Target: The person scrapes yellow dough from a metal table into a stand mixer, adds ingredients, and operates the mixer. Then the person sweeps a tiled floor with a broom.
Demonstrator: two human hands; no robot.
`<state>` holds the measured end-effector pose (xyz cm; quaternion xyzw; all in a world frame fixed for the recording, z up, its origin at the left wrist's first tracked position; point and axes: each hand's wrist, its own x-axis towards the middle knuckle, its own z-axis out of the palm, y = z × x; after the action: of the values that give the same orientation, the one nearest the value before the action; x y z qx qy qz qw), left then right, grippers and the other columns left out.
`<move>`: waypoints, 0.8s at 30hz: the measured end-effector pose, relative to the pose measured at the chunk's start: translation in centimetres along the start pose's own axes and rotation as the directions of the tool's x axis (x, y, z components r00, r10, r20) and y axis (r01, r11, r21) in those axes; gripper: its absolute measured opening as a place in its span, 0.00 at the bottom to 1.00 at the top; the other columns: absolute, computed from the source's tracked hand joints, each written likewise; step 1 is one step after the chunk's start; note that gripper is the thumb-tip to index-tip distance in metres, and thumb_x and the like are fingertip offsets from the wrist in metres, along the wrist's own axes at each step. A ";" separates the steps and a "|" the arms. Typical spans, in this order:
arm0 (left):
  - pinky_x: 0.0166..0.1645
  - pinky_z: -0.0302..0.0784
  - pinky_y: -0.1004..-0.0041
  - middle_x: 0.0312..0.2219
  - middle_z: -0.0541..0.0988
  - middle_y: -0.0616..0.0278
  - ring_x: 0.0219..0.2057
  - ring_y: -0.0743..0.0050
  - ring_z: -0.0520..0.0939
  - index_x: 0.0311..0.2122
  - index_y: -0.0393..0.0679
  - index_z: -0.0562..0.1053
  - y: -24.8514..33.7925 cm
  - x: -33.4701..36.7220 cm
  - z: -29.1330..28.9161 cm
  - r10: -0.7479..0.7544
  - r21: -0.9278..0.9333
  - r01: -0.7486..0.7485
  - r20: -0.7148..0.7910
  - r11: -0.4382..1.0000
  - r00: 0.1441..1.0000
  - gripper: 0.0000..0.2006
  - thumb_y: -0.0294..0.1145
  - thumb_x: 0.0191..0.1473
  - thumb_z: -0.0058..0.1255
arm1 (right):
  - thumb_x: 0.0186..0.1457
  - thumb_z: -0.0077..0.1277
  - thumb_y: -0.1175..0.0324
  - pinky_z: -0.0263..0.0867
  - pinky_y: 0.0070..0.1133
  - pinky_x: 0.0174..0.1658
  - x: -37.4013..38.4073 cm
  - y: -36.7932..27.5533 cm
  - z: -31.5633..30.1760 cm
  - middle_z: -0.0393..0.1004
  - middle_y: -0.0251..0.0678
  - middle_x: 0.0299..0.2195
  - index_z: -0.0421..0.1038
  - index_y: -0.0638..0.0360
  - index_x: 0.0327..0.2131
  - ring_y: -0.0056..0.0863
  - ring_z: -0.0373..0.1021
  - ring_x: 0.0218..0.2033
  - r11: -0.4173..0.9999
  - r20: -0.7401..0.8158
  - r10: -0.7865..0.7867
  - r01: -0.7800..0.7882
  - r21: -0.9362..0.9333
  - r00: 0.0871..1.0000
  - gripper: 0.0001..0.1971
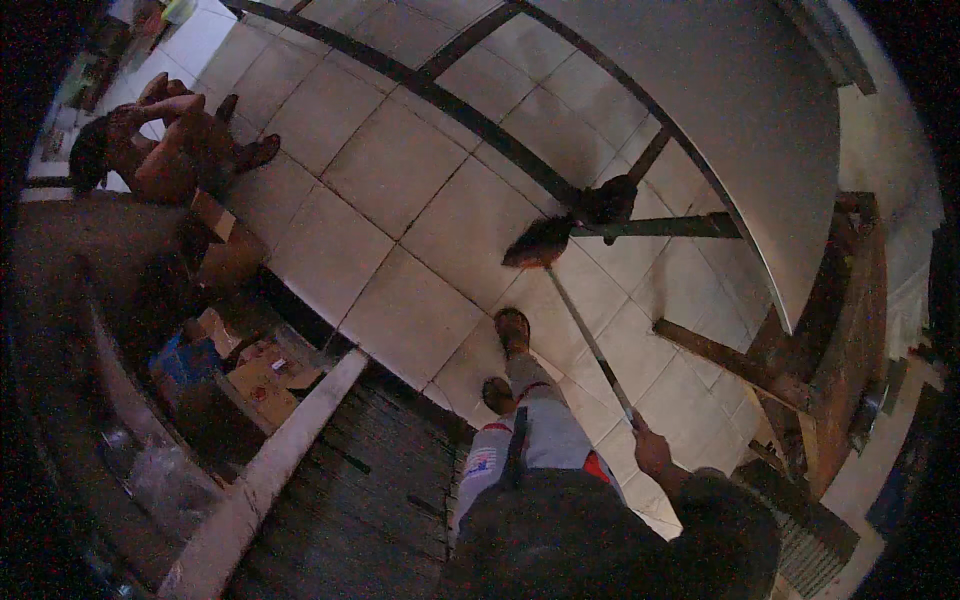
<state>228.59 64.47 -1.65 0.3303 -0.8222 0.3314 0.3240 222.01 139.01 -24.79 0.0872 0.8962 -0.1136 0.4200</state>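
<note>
One right hand (651,447) wrapped tight round a long thin broom (585,330), dark bristly head down on the pale tiled floor (400,170), handle slanting up-left away from me; left hand's out of shot

A long broom (585,330) slants from lower right toward the frame's centre, its thin pale handle gripped at the top end, its dark bristle head resting on the pale tiled floor.
</note>
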 end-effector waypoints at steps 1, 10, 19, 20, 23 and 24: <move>0.56 0.55 0.51 0.46 0.72 0.51 0.50 0.50 0.67 0.46 0.39 0.70 -0.1 0.1 -0.2 0.001 -0.002 -0.001 -0.004 1.000 1.000 0.15 0.34 0.56 0.43 | 0.60 0.35 0.65 0.67 0.37 0.30 -1.5 0.8 -1.3 0.72 0.49 0.23 0.51 0.36 0.60 0.46 0.70 0.22 1.000 0.035 0.004 -0.002 -0.031 0.999 0.24; 0.57 0.54 0.52 0.47 0.72 0.51 0.51 0.50 0.66 0.46 0.39 0.70 -0.2 0.2 -1.8 0.014 -0.038 -0.016 -0.057 0.999 0.998 0.15 0.34 0.56 0.43 | 0.58 0.39 0.64 0.66 0.40 0.36 4.8 -3.6 -0.7 0.74 0.47 0.29 0.49 0.33 0.60 0.47 0.72 0.28 0.997 0.044 -0.032 0.034 -0.063 0.999 0.26; 0.57 0.54 0.52 0.47 0.71 0.52 0.52 0.49 0.65 0.46 0.40 0.70 -1.3 1.6 -3.4 -0.043 -0.123 0.027 -0.127 0.992 0.991 0.15 0.33 0.55 0.43 | 0.57 0.39 0.59 0.67 0.38 0.31 -7.7 12.8 -1.1 0.75 0.46 0.29 0.59 0.42 0.56 0.47 0.71 0.27 0.937 -0.123 -0.176 0.128 -0.324 0.977 0.22; 0.57 0.54 0.52 0.47 0.71 0.52 0.52 0.49 0.65 0.46 0.40 0.70 -1.2 2.3 -3.4 -0.044 -0.120 0.028 -0.133 0.992 0.990 0.15 0.33 0.55 0.43 | 0.58 0.39 0.58 0.67 0.38 0.31 -8.1 13.8 -2.9 0.75 0.46 0.28 0.59 0.43 0.56 0.47 0.71 0.26 0.962 -0.083 -0.088 0.064 -0.264 0.993 0.22; 0.57 0.53 0.52 0.47 0.71 0.52 0.52 0.49 0.65 0.47 0.40 0.70 -1.6 3.4 -3.5 -0.054 -0.102 0.040 -0.142 0.994 0.988 0.15 0.33 0.55 0.43 | 0.58 0.40 0.57 0.66 0.37 0.30 -7.0 14.4 -8.8 0.75 0.46 0.28 0.60 0.41 0.56 0.45 0.71 0.25 0.855 -0.015 -0.049 0.034 -0.517 0.999 0.21; 0.57 0.53 0.52 0.48 0.71 0.52 0.52 0.49 0.64 0.47 0.40 0.70 -1.8 3.8 -3.4 -0.052 -0.093 0.039 -0.145 0.995 0.988 0.15 0.33 0.55 0.43 | 0.58 0.41 0.57 0.66 0.37 0.30 -6.1 13.8 -10.5 0.75 0.46 0.27 0.60 0.40 0.56 0.45 0.71 0.25 0.864 0.055 -0.141 0.149 -0.481 0.989 0.21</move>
<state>228.87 64.78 3.76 0.3087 -0.8026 0.3098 0.4057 221.60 154.77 -15.32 -0.0891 0.8963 0.0820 0.4267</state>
